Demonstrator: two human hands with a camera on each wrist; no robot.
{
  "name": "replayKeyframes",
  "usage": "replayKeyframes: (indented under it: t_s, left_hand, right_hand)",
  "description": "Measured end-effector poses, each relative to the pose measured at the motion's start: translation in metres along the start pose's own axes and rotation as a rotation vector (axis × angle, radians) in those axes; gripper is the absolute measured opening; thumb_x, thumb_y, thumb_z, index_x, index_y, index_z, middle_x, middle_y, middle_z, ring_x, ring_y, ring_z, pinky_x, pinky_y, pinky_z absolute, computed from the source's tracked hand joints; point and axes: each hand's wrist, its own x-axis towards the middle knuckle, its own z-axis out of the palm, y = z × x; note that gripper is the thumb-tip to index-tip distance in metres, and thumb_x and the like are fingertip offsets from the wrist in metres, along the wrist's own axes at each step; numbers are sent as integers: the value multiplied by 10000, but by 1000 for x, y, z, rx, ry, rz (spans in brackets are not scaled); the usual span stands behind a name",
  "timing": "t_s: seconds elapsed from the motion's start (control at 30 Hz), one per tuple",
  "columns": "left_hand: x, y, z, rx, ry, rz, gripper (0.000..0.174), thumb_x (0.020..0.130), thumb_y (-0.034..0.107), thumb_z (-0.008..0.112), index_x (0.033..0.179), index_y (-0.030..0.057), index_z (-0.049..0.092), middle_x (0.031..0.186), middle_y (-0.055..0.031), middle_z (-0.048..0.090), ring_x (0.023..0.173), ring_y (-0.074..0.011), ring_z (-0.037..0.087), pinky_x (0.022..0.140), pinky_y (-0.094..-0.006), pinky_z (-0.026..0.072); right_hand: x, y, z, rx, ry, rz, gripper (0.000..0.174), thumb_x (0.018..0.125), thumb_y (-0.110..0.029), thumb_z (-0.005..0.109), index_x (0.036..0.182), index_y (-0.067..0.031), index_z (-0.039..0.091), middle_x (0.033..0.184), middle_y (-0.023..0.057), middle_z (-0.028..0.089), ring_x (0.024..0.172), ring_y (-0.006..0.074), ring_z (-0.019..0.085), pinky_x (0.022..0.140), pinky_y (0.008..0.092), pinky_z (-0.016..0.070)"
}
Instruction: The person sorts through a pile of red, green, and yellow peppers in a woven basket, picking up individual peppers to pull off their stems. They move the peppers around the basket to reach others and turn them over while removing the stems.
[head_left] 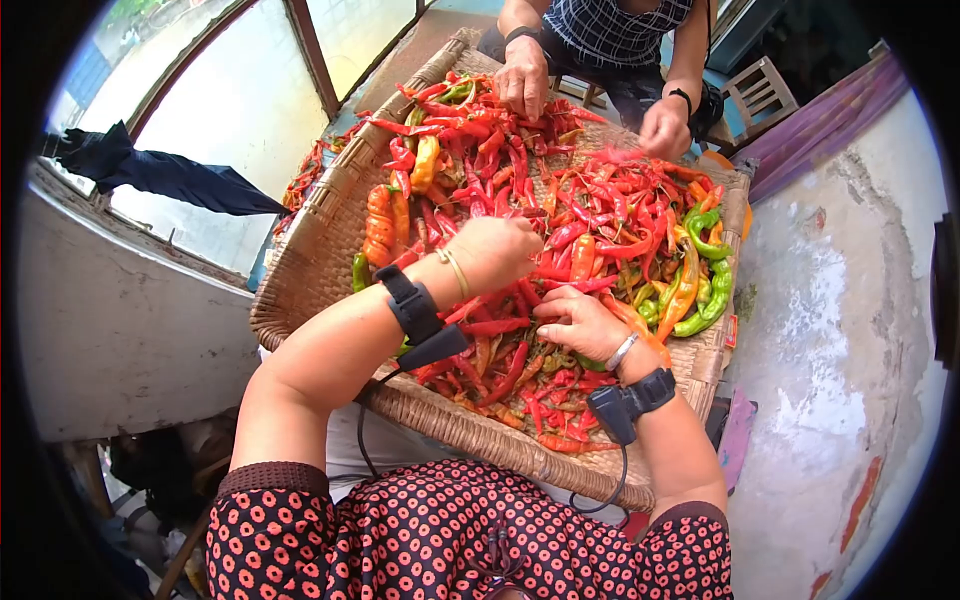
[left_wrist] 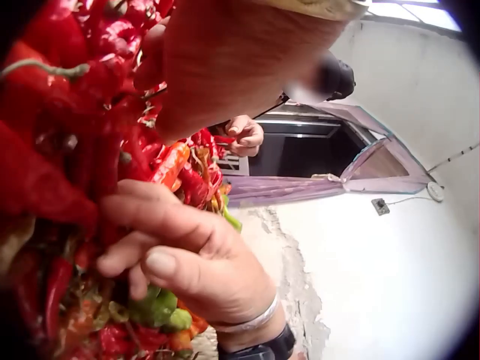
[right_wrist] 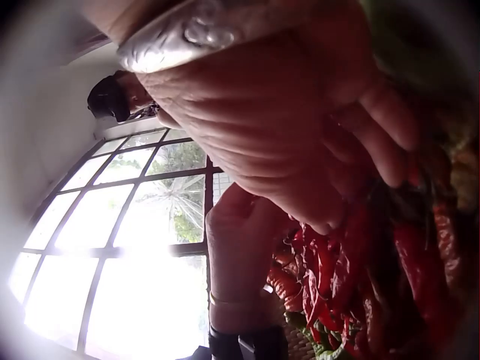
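Note:
Red peppers [head_left: 500, 385], fresh and wrinkled, lie heaped in a woven tray [head_left: 300, 270]. Over the middle of the heap is my left hand [head_left: 490, 252], its fingers bent down; whether they pinch a pepper cannot be made out. Close beside it, my right hand [head_left: 585, 322] rests on the peppers with loosely bent, spread fingers, nothing visible in them. The left wrist view shows the right hand [left_wrist: 199, 259] side-on, thumb apart, above red and green peppers [left_wrist: 154, 307]. In the right wrist view, the left hand [right_wrist: 244, 244] is partly behind the right palm [right_wrist: 255, 127].
Across the tray, another person's hands [head_left: 523, 75] are at the heap's far side. Green peppers [head_left: 710, 295] and orange ones lie along the right edge. A folded dark umbrella [head_left: 190, 180] hangs by the window; a wooden chair [head_left: 760, 95] stands behind, beside a purple curtain [head_left: 825, 125].

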Motion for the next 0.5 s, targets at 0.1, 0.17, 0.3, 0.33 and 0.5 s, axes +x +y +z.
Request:
replayKeyframes:
  t_s: [0.1, 0.17, 0.3, 0.33, 0.5]
  left_hand:
    - [3, 12, 14, 4, -11, 22, 233, 736, 232, 586, 918, 87, 580, 845, -87, 576, 752, -273, 598, 623, -377, 500]
    - [6, 14, 25, 40, -46, -19, 233, 724, 233, 596, 902, 83, 582, 846, -89, 584, 758, -270, 604, 625, -373, 503]
    - [9, 14, 28, 97, -99, -53, 211, 719, 226, 598, 890, 102, 595, 843, -82, 588, 764, -265, 605, 629, -374, 502]
    - [10, 13, 29, 94, -105, -48, 187, 719, 225, 596, 872, 117, 605, 840, -78, 591, 767, -262, 606, 630, -378, 500]
    - [8, 11, 21, 17, -21, 1, 124, 729, 219, 561, 743, 116, 628, 763, -101, 606, 724, -274, 611, 619, -399, 492]
  right_hand:
    - [3, 0, 4, 9, -1, 38, 330, 742, -262, 626, 930, 9, 632, 941, 134, 571, 927, 254, 550, 831, 337, 423]
    - [4, 6, 2, 122, -50, 75, 284, 749, -222, 621, 900, 18, 636, 856, 122, 589, 850, 229, 583, 753, 326, 456]
    - [-7, -23, -18, 305, -88, 195, 186, 778, -123, 583, 862, 35, 632, 780, 70, 592, 690, 141, 593, 634, 260, 472]
    - [-10, -28, -23, 303, -87, 195, 186, 778, -123, 583, 862, 35, 632, 780, 70, 592, 690, 141, 593, 634, 260, 472]
    - [-27, -40, -55, 504, 171, 157, 169, 809, -86, 563, 925, 23, 619, 875, 50, 579, 744, 110, 592, 647, 218, 471]
